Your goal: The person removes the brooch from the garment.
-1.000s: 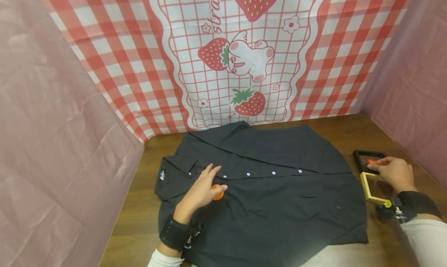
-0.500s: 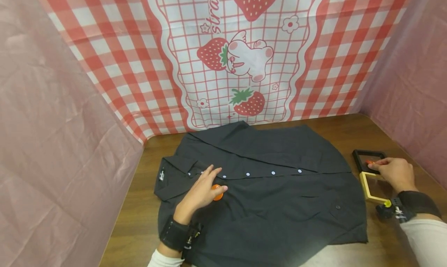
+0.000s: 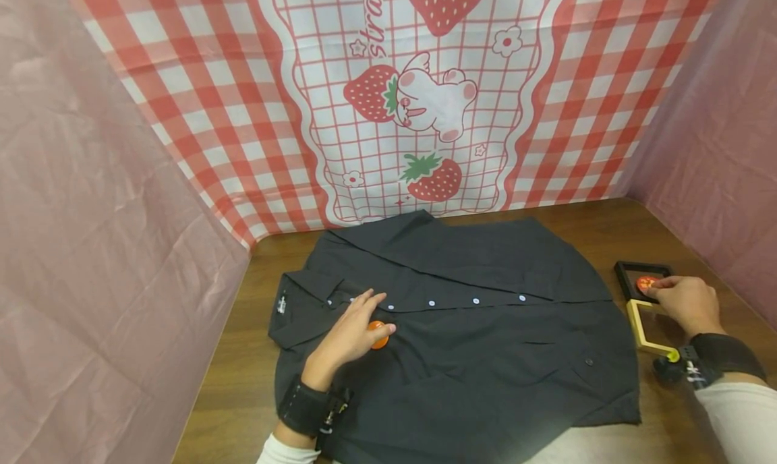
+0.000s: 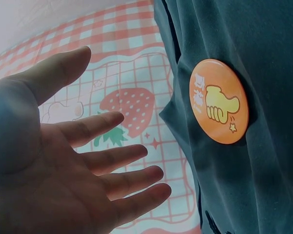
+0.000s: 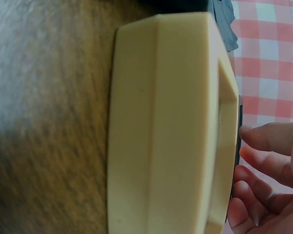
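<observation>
A dark shirt (image 3: 461,356) with pale buttons lies spread on the table, collar to the left. On it rests an orange round pin badge (image 4: 219,101) printed with a yellow thumbs-up. My left hand (image 3: 355,329) is over the shirt beside this badge, fingers straight and spread, thumb overlapping the badge in the head view. At the far right, my right hand (image 3: 688,302) pinches the edge of a red round badge (image 3: 646,284) over the black frame (image 3: 625,280). Its fingertips are partly hidden behind the yellow frame (image 5: 180,122) in the right wrist view.
The yellow frame stands right in front of the black one, close to the shirt's hem. Wooden table (image 3: 224,376) shows around the shirt. A red checked strawberry cloth (image 3: 425,113) hangs behind, with pink cloth walls (image 3: 121,248) on both sides.
The red badge's round face has turned into fuller view under my right fingers; before, only a narrow part showed. My left hand and the shirt have stayed put.
</observation>
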A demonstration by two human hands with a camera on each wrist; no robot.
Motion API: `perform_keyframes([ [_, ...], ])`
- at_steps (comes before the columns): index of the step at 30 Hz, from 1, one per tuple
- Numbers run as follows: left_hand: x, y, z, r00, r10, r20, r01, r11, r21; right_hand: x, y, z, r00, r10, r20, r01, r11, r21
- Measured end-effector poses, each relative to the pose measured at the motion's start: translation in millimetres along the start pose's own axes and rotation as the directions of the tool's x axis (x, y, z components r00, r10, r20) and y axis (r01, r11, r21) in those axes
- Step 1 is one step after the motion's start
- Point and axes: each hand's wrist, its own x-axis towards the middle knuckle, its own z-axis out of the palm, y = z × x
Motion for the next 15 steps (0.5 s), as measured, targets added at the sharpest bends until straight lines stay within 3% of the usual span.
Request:
perform_keyframes([
  [7, 0.6, -0.8, -0.4, 1.0, -0.003, 0.011, 0.003, 1.0, -0.003, 0.0, -1.0, 0.1, 1.0, -0.006, -0.002, 0.006, 1.0, 0.022],
  [15, 1.9, -1.3, -0.8, 1.0, 0.001, 0.03, -0.001, 1.0, 0.012, -3.8, -4.6, -2.1, 0.998, 0.058, -0.003, -0.058, 0.998, 0.026],
])
